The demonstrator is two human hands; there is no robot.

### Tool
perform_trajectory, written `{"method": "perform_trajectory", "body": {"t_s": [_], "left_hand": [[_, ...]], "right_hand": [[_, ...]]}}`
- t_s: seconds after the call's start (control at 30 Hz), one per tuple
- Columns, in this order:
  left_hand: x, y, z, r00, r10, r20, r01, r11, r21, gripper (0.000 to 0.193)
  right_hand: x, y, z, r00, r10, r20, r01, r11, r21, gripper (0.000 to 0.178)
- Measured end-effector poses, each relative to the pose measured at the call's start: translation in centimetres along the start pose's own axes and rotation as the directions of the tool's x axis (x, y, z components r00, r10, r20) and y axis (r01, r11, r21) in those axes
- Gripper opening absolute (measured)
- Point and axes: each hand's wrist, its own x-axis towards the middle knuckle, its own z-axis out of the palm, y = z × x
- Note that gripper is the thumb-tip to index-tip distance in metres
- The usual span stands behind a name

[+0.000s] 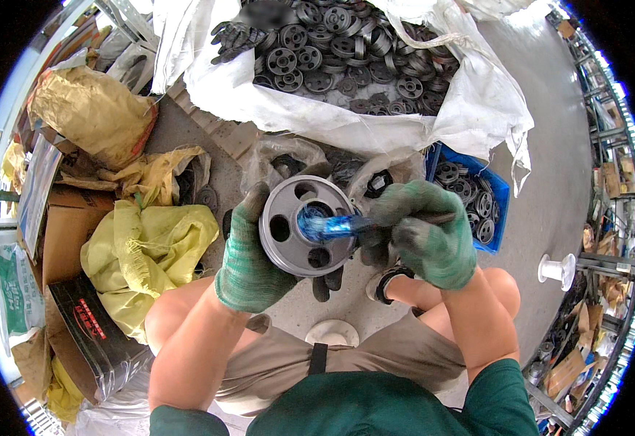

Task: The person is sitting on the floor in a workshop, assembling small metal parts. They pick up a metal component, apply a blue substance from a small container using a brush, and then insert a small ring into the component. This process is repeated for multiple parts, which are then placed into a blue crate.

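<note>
My left hand (pixel 248 254), in a green glove with dark fingers, is closed round the edge of a grey metal pulley wheel (pixel 288 263). The wheel's face, with round holes about a central hub, is turned up toward me. My right hand (pixel 433 236), gloved the same way, grips a shiny blue brush-like tool (pixel 338 227). The tool's frayed end is at the wheel's hub, and its other end disappears in my fingers. Just beyond my hands lie clear plastic bags (pixel 277 156) with dark parts in them.
Ahead, a large white woven sack (pixel 248 105) lies open, full of dark pulley wheels (pixel 321 33). A blue crate (pixel 503 196) of wheels stands at right. Yellow sacks (pixel 150 247) and a cardboard box (pixel 70 225) are at left. A white spool (pixel 556 272) sits near the right-hand shelves.
</note>
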Motion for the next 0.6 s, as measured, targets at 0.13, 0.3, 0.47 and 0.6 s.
{"method": "perform_trajectory", "body": {"t_s": [0.13,0.3,0.47,0.6], "left_hand": [[0.0,0.1,-1.7,0.971,-0.061,0.233,0.086,0.991,-0.099,0.091],[0.2,-0.6,-1.8,0.961,-0.068,0.270,0.116,0.979,-0.170,0.093],[0.0,-0.7,-0.3,0.996,-0.064,0.059,0.064,0.998,-0.002,0.093],[0.2,-1.1,-0.3,0.934,0.329,0.138,-0.357,0.838,0.413,0.098]], "right_hand": [[0.2,-1.2,-2.4,0.950,-0.309,0.045,0.313,0.943,-0.113,0.021],[-0.1,-2.0,-1.5,0.910,-0.362,0.204,0.415,0.772,-0.482,0.022],[0.4,-1.7,-0.1,0.820,-0.447,0.358,0.531,0.361,-0.766,0.030],[-0.4,-2.6,0.8,0.828,-0.374,0.419,0.475,0.068,-0.878,0.032]]}}
